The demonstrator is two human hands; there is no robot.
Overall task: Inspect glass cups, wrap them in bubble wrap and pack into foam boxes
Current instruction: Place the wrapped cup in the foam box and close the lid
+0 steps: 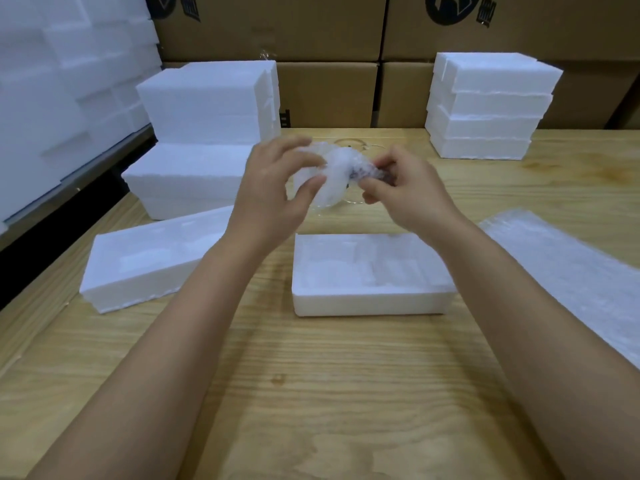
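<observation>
1. One cup [346, 168], partly covered in bubble wrap [329, 192], is held above the counter's [311, 393] middle. The left grip [277, 181] clasps it and the right grip [401, 188] pinches the wrap.
2. Wrapping looks unfinished. Packing into the open foam box [370, 303] just below is still to do.

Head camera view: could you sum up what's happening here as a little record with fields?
Left hand: grips bubble-wrap bundle
Right hand: pinches the bundle's other end
Bundle position: held above the table, beyond the open foam box
Spare wrap sheet: flat on the table, at right
Foam stacks: at the back
</observation>
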